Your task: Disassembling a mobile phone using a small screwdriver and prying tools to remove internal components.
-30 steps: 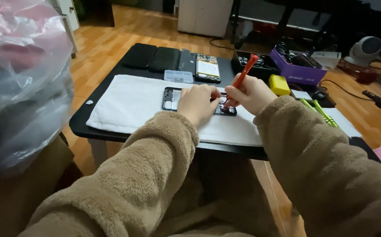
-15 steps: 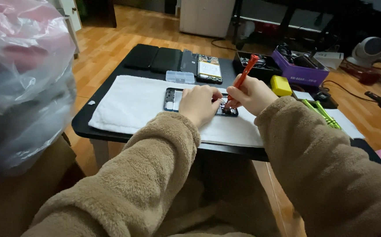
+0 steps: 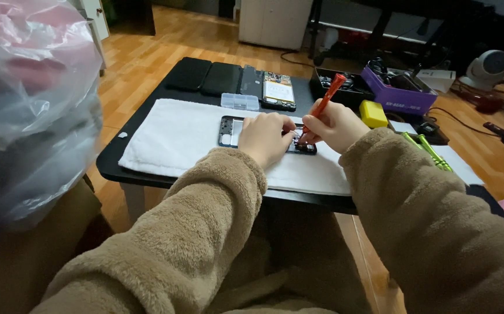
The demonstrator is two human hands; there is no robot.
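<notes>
Opened black smartphone [image 3: 231, 131], back cover off and innards bare, lies flat on a white terry towel [image 3: 170, 136] under the left hand [image 3: 266, 136], which presses it down with fingers closed. Right hand [image 3: 333, 125] pinches a slim red screwdriver [image 3: 323, 104], tip down inside the frame beside that grip, so disassembly looks partway. Beyond the hands sit a clear plastic parts box [image 3: 239, 102] and a purple bin [image 3: 400, 93].

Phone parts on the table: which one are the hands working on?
The opened phone frame lying on the white towel, under the left hand and the right hand's red screwdriver; the others lie untouched behind.
</notes>
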